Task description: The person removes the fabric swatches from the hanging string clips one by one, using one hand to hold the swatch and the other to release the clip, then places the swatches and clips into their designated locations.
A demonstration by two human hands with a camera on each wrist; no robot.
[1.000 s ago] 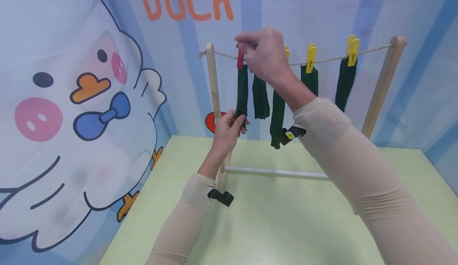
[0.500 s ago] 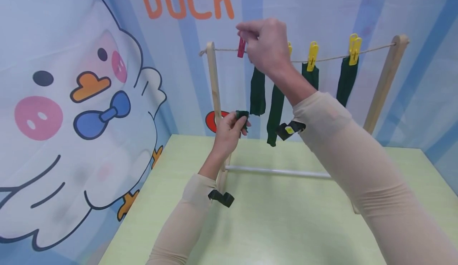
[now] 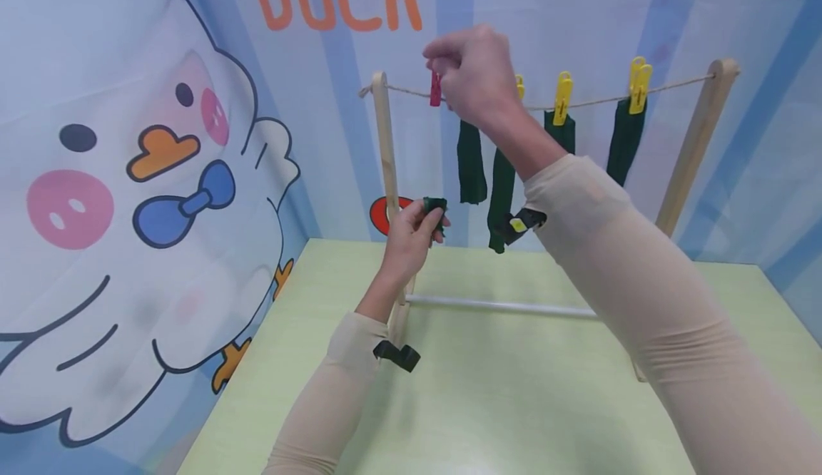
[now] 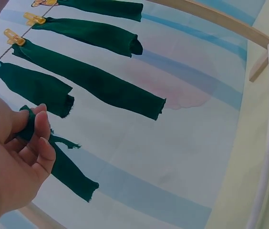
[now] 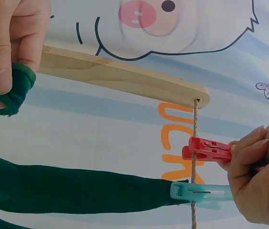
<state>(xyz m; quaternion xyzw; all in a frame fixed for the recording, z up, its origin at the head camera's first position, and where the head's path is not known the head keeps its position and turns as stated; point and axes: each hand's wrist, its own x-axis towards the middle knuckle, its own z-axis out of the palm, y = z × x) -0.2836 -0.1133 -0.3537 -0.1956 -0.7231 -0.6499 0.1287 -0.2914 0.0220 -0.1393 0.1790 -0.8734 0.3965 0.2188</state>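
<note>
My left hand [image 3: 407, 236] pinches a dark green cloth strip [image 4: 75, 176] between thumb and fingers. The strip folds over the fingers and its loose end hangs down, free of the line. Above and slightly right of it, my right hand [image 3: 478, 72] pinches the handle end of a red clothespin [image 5: 208, 149]. Its tip lies at the rope [image 5: 195, 119], and no cloth is in it. Right beside that, a teal clothespin [image 5: 199, 192] holds another green strip [image 5: 77, 188] on the rope; the right hand hides this clothespin in the head view.
Farther right, yellow clothespins [image 3: 563, 97] hold several more green strips [image 3: 628, 140]. Wooden posts [image 3: 696, 147] carry the rope at both ends. A white rod [image 3: 501, 306] joins them low over the pale green table [image 3: 514, 389]. A duck-printed cloth [image 3: 96, 304] stands at left.
The green strip in my left hand has come out of the red clothespin and its upper end has dropped over the fingers. The red clothespin rose slightly in my right hand. The left hand stayed put.
</note>
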